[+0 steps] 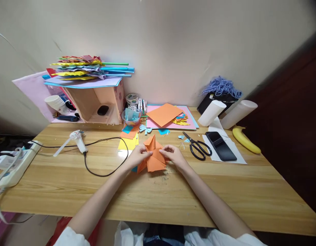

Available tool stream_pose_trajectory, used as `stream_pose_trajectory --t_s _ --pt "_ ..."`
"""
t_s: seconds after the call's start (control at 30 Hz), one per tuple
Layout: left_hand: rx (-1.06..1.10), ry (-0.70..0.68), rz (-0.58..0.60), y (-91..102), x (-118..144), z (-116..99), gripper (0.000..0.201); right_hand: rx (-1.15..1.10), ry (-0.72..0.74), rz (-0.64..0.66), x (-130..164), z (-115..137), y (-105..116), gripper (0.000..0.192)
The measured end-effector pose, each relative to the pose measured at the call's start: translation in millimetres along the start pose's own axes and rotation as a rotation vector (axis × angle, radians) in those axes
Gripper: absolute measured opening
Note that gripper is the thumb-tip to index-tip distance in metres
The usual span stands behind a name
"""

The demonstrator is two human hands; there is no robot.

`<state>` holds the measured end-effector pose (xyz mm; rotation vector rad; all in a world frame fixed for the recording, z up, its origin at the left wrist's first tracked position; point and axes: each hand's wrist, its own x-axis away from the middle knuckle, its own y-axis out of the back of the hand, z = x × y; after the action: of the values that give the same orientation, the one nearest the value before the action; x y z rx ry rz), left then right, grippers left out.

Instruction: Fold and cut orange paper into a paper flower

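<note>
A folded orange paper piece [156,160] with several pointed flaps is held just above the front middle of the table. My left hand [140,155] pinches its left side, thumb on top. On its right side, my right hand [173,155] grips an edge between thumb and fingers. Part of each hand's fingertips is hidden behind the paper. A bit of blue paper [134,169] shows under the left hand. Just behind lie yellow sheets [128,143] and a small light-blue paper bow shape [145,129].
Black-handled scissors [197,147] and a phone [221,146] lie to the right, near a banana [246,140]. A glue gun [79,141] with a looping cord rests at left by a power strip [19,167]. Behind stand an open box [96,102] and an orange sheet [164,114].
</note>
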<state>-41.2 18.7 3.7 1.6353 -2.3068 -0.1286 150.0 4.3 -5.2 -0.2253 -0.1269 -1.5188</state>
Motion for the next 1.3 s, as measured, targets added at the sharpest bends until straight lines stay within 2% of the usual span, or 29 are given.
stream_pose_trajectory --t_s 0.17,0.37,0.47,0.6,0.7,0.9,1.0,1.07,1.13,1.23,1.27,1.3 --pt "0.084 -0.004 -0.033 6.9 -3 0 0.037 0.023 0.047 -0.066 -4 -5 -6 0.038" --pt "0.206 0.051 -0.070 -1.2 2 2 0.032 0.067 0.125 -0.116 2 -5 -4 0.038" --pt "0.246 0.112 -0.077 -2.1 4 6 0.032 0.055 0.095 -0.075 4 -7 -4 0.038" --pt "0.363 0.208 -0.015 1.2 6 8 0.035 0.021 0.009 -0.023 6 -11 -7 0.037" --pt "0.404 0.232 0.007 2.3 8 7 0.035 -0.009 -0.015 -0.017 7 -13 -10 0.037" --pt "0.263 0.232 -0.004 0.4 9 9 0.032 -0.001 -0.060 0.025 10 -17 -13 0.045" --pt "0.163 0.168 0.005 0.5 7 11 0.031 0.022 -0.060 0.012 11 -17 -11 0.038" --pt "0.138 0.095 -0.040 0.8 8 9 0.032 0.044 -0.064 -0.010 11 -17 -11 0.034" --pt "0.062 -0.021 -0.185 0.3 13 1 0.035 0.025 -0.081 -0.038 12 -16 -10 0.034" --pt "-0.194 -0.276 -0.472 -5.3 29 -14 0.028 -0.099 -0.101 -0.094 13 -12 -9 0.034" --pt "-0.236 -0.326 -0.508 -9.1 35 -18 0.022 -0.148 -0.104 -0.113 14 -10 -9 0.034" --pt "-0.254 -0.350 -0.492 -14.0 42 -21 0.018 -0.193 -0.107 -0.130 14 -9 -9 0.035"
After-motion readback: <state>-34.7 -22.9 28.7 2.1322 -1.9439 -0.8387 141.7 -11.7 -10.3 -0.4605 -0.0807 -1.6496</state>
